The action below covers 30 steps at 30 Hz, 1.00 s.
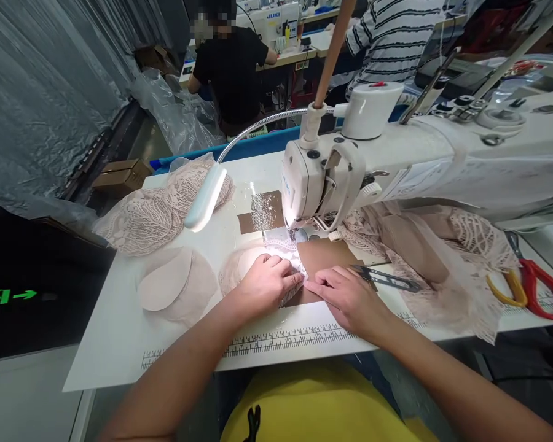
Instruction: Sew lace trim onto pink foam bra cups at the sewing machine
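A beige lace cup piece (239,261) lies under the lit needle area of the white sewing machine (304,184). My left hand (265,285) rests on this piece, its fingers bent and pressed together at the right edge of the lace. Close by, the fingertips of my right hand (348,301) meet that same edge, thumb and forefinger drawn together. Beneath and behind the right hand is a brown smooth patch (327,255) on the machine bed. Black thread snips (389,279) lie against the back of my right hand; they look ungripped. The fingertips partly hide the fabric.
Lace cups (152,212) and a sheer piece with an oval pad (166,285) lie left. Right are more lace garments (424,245) and red-handled scissors (546,288). A lamp (206,196) arches over the white table (115,356). Two people (230,67) sit beyond.
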Available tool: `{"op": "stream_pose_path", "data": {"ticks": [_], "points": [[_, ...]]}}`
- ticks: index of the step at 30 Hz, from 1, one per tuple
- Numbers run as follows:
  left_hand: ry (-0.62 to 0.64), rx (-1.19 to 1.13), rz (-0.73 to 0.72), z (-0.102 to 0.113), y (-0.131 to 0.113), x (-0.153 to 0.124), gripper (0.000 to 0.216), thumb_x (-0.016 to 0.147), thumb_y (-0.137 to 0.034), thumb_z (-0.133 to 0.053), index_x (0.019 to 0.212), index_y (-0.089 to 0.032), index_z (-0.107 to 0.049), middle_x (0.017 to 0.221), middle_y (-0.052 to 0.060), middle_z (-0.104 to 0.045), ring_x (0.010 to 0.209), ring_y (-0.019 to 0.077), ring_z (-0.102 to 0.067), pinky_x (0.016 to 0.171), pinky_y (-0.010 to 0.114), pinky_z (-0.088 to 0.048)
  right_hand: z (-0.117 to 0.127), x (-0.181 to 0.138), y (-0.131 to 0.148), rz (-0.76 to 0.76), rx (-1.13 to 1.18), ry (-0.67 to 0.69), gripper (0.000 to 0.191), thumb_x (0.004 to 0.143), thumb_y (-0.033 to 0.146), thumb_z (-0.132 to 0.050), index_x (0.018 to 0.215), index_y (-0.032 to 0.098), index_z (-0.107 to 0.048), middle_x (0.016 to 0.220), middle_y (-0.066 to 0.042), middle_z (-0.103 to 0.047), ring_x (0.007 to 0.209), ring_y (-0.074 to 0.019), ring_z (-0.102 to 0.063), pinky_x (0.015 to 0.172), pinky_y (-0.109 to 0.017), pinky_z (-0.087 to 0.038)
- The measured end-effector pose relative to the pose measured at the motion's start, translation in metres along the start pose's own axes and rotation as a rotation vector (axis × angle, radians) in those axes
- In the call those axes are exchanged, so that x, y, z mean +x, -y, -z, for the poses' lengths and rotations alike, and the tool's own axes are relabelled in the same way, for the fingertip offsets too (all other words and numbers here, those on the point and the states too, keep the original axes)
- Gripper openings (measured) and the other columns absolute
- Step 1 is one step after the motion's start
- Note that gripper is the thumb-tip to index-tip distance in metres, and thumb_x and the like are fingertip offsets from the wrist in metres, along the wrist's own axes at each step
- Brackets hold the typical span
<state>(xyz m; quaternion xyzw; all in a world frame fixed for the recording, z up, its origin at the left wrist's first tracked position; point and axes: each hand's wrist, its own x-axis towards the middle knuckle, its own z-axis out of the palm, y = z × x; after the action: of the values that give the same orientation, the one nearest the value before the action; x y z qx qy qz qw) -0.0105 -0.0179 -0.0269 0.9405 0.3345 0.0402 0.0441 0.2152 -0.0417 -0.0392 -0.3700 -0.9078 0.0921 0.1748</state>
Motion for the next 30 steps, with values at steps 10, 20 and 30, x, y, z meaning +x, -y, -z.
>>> {"op": "stream_pose_path", "data": {"ticks": [10,20,30], "points": [[-0.050,-0.084,0.051,0.002,0.000,-0.001,0.031,0.092,-0.022,-0.041,0.118,-0.023,-0.060,0.117,0.008,-0.058,0.096,0.0217,-0.052,0.081,0.036,-0.040,-0.008,0.010,-0.006,-0.060,-0.049,0.024,0.036,0.086,0.006,-0.037,0.108,0.016,-0.064,0.080,-0.006,-0.054,0.070,-0.0181,-0.041,0.063,-0.029,-0.033],[-0.022,0.082,0.130,0.005,0.000,0.012,0.037,0.092,-0.018,-0.037,0.123,-0.013,-0.057,0.134,0.008,-0.053,0.084,0.0212,-0.053,0.075,0.037,-0.048,-0.004,0.013,-0.005,-0.053,-0.086,0.048,0.032,0.081,0.001,-0.041,0.096,0.016,-0.065,0.077,-0.005,-0.051,0.069,-0.0176,-0.038,0.062,-0.028,-0.029],[-0.071,0.071,0.118,0.002,0.005,0.012,0.042,0.087,-0.015,-0.041,0.125,-0.009,-0.056,0.135,0.008,-0.053,0.083,0.0223,-0.052,0.076,0.038,-0.049,-0.003,0.019,-0.001,-0.063,-0.105,0.012,0.027,0.088,0.009,-0.039,0.090,0.016,-0.066,0.073,-0.005,-0.051,0.067,-0.0174,-0.039,0.061,-0.030,-0.028]]}}
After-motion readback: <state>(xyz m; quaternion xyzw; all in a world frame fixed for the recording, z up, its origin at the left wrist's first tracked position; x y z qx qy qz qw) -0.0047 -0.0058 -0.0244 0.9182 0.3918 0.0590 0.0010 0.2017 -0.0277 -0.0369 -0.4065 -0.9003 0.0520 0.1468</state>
